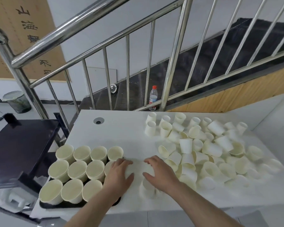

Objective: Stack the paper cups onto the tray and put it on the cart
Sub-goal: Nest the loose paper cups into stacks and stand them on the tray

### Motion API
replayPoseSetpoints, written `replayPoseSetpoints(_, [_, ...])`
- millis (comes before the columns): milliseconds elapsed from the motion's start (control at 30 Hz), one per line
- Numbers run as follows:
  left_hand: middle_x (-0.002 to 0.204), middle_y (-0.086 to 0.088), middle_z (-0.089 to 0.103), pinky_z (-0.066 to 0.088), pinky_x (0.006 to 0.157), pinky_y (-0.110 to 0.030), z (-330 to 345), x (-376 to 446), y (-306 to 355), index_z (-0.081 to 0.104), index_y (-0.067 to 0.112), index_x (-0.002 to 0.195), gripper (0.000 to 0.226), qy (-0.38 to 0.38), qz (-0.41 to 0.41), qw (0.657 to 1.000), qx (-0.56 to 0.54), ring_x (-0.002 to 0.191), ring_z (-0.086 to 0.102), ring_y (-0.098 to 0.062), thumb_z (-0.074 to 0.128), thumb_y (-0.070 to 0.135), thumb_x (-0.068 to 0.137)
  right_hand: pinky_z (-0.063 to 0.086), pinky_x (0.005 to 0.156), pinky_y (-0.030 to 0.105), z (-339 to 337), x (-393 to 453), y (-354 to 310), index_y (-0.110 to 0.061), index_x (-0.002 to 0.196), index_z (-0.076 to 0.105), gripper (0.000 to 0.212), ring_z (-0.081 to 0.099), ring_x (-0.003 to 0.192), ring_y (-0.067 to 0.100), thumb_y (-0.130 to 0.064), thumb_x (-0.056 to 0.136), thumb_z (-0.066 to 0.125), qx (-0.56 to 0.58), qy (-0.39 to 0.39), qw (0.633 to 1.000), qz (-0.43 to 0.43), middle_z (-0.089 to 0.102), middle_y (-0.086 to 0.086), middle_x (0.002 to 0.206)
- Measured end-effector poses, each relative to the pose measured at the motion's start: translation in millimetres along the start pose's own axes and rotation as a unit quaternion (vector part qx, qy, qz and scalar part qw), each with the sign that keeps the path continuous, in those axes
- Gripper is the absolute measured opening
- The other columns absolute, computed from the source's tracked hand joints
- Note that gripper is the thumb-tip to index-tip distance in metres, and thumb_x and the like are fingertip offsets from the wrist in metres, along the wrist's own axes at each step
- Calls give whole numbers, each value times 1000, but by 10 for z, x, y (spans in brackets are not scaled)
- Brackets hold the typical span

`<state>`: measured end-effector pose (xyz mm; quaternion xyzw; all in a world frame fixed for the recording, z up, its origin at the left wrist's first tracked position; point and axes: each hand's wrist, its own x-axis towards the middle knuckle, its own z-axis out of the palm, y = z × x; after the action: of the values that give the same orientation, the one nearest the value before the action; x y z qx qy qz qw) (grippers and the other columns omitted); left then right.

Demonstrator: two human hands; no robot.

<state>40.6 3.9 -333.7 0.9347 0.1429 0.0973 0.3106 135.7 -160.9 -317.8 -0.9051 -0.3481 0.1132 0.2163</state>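
A: Cups (203, 149) lie in a loose pile across the right half of the white table (121, 128), some upright, many tipped on their sides. More cups stand rim-up in rows on the dark tray (59, 205) at the lower left of the frame.

B: Where are your hands?

A: Both sit at the lower centre. Your left hand (119, 172) is just right of the tray rows, fingers curled round a white cup (138, 167) lying between the two hands. Your right hand (157, 172) grips the same cup from the other side, thumb low, fingers over the top. Another cup (147, 188) stands just below your right hand.

B: Is the tray full?

A: You can count three rows; your left hand and forearm cover the right ends of the two nearer rows, so you cannot tell.

B: And the cart?

A: The cart (20, 145) stands at the left of the frame, its dark top just beside the table and tray.

B: Anything else?

A: A steel railing (95, 27) crosses the upper frame, a bottle (153, 98) with a red cap stands behind the table, and a bin (17, 101) sits at the far left.
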Motion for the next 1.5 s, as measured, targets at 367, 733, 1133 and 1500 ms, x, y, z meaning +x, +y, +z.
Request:
replayPoseSetpoints(367, [125, 9, 49, 37, 91, -19, 496, 324, 768, 55, 25, 126, 41, 7, 13, 1000, -14, 118, 46, -12, 62, 31, 86, 46, 96, 29, -515, -118, 840, -25, 139, 43, 51, 47, 124, 9, -40, 92, 56, -11, 4, 999, 32, 43, -10, 137])
replayPoseSetpoints(733, [125, 8, 49, 40, 91, -22, 446, 1037, 508, 55, 24, 126, 41, 14, -18, 999, -27, 119, 45, -13, 63, 28, 86, 43, 98, 27, -488, 548, 970, -27, 140, 41, 52, 44, 126, 8, -39, 91, 56, -9, -30, 998, 52, 41, -12, 139])
replayPoseSetpoints(1133, [123, 13, 49, 44, 89, -22, 421, 1882, 10, 53, 27, 127, 41, 21, -57, 996, -58, 118, 45, -9, 61, 30, 87, 46, 95, 33, -453, 1935, 1002, -24, 147, 28, 58, 36, 130, 17, -33, 95, 53, -82, -86, 991, 66, 30, -7, 147])
replayPoseSetpoints(1500, [124, 16, 45, 44, 88, -19, 565, 2171, -200, 49, 31, 130, 43, -14, -82, 994, -70, 119, 42, -5, 58, 33, 88, 50, 80, 35, -275, 2752, 1114, -28, 142, 29, 54, 54, 114, 27, -28, 94, 54, -115, -134, 979, 100, 23, 1, 147])
